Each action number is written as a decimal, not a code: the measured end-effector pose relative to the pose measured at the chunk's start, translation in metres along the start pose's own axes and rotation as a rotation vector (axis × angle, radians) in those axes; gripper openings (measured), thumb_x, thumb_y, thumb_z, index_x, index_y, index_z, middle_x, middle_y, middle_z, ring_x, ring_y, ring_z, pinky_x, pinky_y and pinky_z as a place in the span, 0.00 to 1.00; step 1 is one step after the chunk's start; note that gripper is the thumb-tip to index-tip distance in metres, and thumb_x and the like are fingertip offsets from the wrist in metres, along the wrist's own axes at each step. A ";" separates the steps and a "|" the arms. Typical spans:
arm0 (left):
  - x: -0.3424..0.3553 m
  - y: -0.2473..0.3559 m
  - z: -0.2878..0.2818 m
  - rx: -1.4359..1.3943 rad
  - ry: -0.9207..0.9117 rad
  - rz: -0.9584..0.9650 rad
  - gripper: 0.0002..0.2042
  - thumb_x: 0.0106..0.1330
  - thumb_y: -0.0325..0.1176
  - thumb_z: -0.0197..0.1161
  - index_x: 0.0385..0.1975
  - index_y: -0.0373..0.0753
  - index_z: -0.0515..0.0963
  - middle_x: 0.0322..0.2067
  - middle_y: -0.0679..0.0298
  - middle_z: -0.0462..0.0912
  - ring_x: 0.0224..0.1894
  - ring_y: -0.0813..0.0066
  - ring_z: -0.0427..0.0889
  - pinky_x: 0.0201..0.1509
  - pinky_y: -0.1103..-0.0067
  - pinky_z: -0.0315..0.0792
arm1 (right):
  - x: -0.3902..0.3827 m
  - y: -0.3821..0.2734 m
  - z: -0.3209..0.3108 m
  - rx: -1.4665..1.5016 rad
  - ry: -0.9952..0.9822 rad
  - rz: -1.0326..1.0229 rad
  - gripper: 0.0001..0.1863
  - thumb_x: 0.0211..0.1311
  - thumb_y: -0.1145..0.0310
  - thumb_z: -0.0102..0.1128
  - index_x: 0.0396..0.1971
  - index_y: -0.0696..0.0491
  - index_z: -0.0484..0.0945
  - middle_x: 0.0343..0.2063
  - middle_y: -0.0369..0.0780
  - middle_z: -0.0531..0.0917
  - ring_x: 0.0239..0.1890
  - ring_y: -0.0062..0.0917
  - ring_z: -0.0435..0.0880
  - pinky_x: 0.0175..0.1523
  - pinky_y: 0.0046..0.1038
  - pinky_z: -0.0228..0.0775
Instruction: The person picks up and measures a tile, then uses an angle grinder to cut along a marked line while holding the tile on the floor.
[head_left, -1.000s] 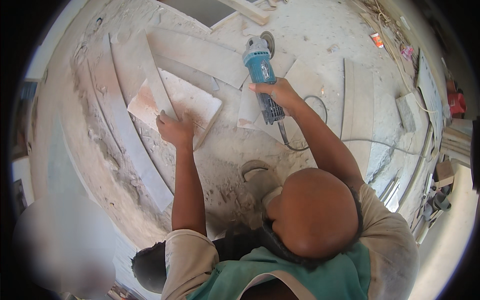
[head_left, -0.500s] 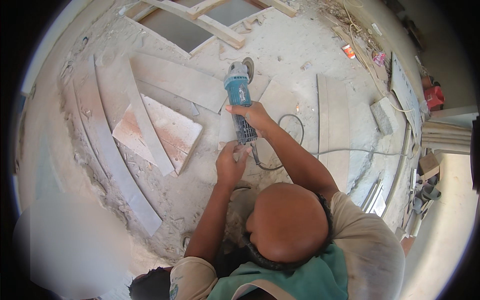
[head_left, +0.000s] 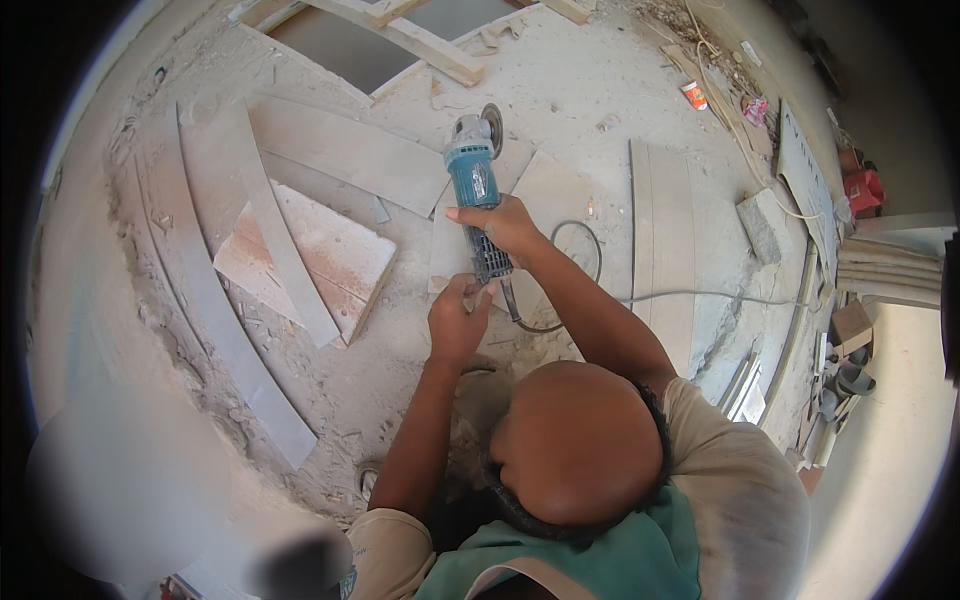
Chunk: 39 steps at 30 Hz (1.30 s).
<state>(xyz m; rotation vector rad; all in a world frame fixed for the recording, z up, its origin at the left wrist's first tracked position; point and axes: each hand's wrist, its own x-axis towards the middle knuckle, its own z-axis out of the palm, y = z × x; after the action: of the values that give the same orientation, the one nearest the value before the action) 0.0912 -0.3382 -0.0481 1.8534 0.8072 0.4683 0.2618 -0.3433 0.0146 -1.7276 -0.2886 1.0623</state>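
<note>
A teal and black angle grinder (head_left: 474, 178) is held up, its head pointing away from me. The cutting disc (head_left: 492, 131) sits on the right of that head; whether it spins I cannot tell. My right hand (head_left: 506, 226) wraps round the grinder's body, thumb across the near side. At the tail end, my left hand (head_left: 459, 322) is closed, its curled fingertips against the casing beside the cord (head_left: 511, 300). Long grey tile strips (head_left: 230, 300) and a wider light slab (head_left: 345, 150) lie on the dusty floor beyond and to the left.
A thick white block (head_left: 350, 250) lies under one strip at left. Timber beams (head_left: 430, 50) cross a floor opening at the far side. A power cable (head_left: 720, 295) runs right. A concrete block (head_left: 765, 228), an orange cup (head_left: 694, 96) and a board (head_left: 803, 165) are on the right.
The whole view has shifted slightly. My left fingers have curled in closer at the grinder's tail, while my right hand keeps its grip.
</note>
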 end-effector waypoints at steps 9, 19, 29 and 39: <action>0.051 -0.034 -0.089 0.138 0.502 -0.127 0.21 0.55 0.37 0.74 0.42 0.30 0.77 0.34 0.53 0.83 0.35 0.62 0.83 0.40 0.72 0.77 | 0.021 0.029 -0.045 -0.567 0.291 -0.007 0.35 0.37 0.47 0.77 0.34 0.63 0.76 0.29 0.48 0.83 0.32 0.34 0.84 0.39 0.31 0.75; 0.087 -0.074 -0.150 0.684 0.746 -0.280 0.39 0.49 0.44 0.75 0.58 0.31 0.64 0.52 0.44 0.71 0.53 0.43 0.71 0.56 0.58 0.67 | 0.029 0.060 -0.058 -0.873 0.497 -0.073 0.39 0.37 0.46 0.76 0.39 0.65 0.74 0.33 0.51 0.83 0.36 0.41 0.85 0.43 0.37 0.75; 0.092 -0.088 -0.164 0.647 0.749 -0.430 0.32 0.52 0.37 0.71 0.56 0.32 0.66 0.47 0.47 0.73 0.51 0.46 0.72 0.55 0.60 0.67 | 0.027 0.052 -0.038 -1.077 0.510 -0.037 0.39 0.39 0.46 0.76 0.42 0.62 0.71 0.37 0.54 0.83 0.42 0.48 0.83 0.47 0.42 0.74; 0.089 -0.095 -0.199 0.508 0.769 -0.276 0.25 0.51 0.35 0.71 0.44 0.26 0.71 0.37 0.44 0.79 0.41 0.46 0.80 0.46 0.60 0.74 | 0.021 0.060 -0.021 -1.162 0.496 -0.050 0.41 0.40 0.48 0.76 0.47 0.59 0.66 0.41 0.51 0.78 0.44 0.47 0.81 0.46 0.43 0.75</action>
<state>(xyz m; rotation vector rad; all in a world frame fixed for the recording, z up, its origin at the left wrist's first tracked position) -0.0043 -0.1200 -0.0576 1.9662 1.8078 0.8758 0.2731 -0.3693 -0.0461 -2.9046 -0.7057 0.3401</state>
